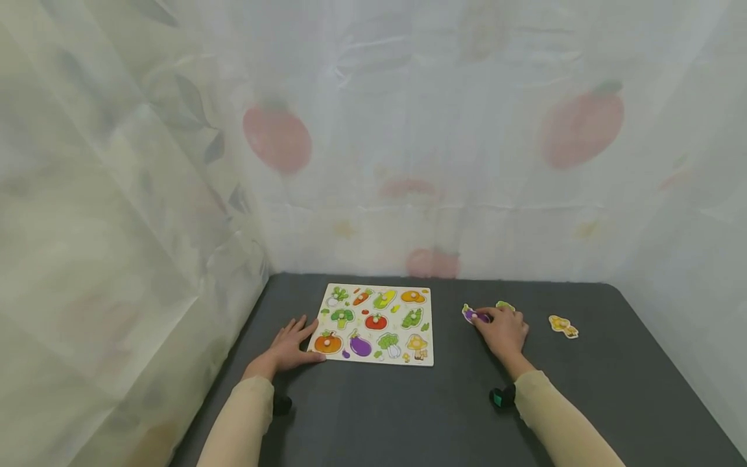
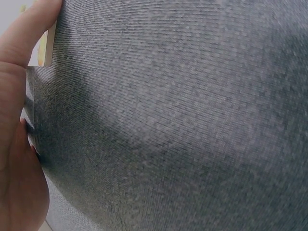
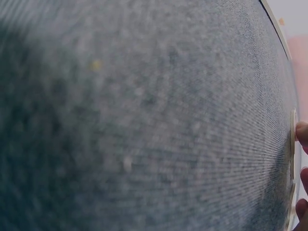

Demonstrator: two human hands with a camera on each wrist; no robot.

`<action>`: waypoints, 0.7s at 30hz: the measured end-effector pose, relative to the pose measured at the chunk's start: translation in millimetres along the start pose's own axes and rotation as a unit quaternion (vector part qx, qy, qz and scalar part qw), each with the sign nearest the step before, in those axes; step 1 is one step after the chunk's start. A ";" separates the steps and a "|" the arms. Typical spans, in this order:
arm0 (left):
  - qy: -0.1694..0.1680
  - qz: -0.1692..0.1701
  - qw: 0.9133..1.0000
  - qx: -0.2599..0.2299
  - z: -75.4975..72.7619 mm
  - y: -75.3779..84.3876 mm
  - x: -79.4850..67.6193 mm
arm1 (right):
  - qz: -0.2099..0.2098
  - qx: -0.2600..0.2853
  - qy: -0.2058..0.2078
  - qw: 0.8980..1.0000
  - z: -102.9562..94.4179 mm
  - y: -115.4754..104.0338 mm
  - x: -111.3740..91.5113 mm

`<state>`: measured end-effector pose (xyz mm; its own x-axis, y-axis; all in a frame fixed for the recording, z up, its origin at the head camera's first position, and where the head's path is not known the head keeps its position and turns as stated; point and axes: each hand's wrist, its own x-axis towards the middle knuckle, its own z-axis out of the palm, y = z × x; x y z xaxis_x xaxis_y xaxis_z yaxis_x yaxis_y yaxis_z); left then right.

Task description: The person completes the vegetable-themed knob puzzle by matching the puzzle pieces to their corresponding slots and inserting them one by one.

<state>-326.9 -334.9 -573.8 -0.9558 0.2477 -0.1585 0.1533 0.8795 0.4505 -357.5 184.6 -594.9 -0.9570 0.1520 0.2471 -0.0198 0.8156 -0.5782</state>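
My left hand (image 1: 290,345) lies with spread fingers at the left edge of a vegetable puzzle board (image 1: 373,301), its thumb at the near left corner. In the left wrist view the thumb (image 2: 29,33) overlaps that board corner (image 2: 48,45). To the right of the board my right hand (image 1: 503,332) pinches a purple eggplant puzzle piece (image 1: 468,312) low at the dark table, partly covering it. A green puzzle piece (image 1: 505,305) shows just beyond the right hand, mostly hidden by it. In the right wrist view, fingertips (image 3: 302,134) touch a thin piece edge-on (image 3: 293,149).
A yellow mushroom puzzle piece (image 1: 563,326) lies on the dark table (image 1: 397,415) to the right of the right hand. Pale curtains (image 1: 443,130) with fruit prints hang behind the table and along both sides.
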 end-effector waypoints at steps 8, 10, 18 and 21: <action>-0.010 -0.012 1.000 0.009 -5.3 10.9 -4.8 | -0.001 -0.002 0.004 1.000 -1.9 -0.7 -0.5; -0.008 -0.013 1.000 0.011 -4.9 11.7 -5.0 | -0.001 -0.004 0.003 1.000 -1.8 -0.6 -0.3; -0.006 -0.012 1.000 0.009 -4.1 10.9 -4.6 | -0.004 -0.007 0.003 1.000 -1.1 -0.6 1.3; -0.007 -0.015 1.000 0.005 -5.1 11.3 -5.0 | -0.003 -0.007 0.000 1.000 -0.9 -1.2 2.3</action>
<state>-321.6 -328.3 -563.4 -0.9562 0.2273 -0.1845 0.1275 0.8907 0.4363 -359.3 184.4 -592.9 -0.9568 0.1472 0.2509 -0.0218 0.8239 -0.5664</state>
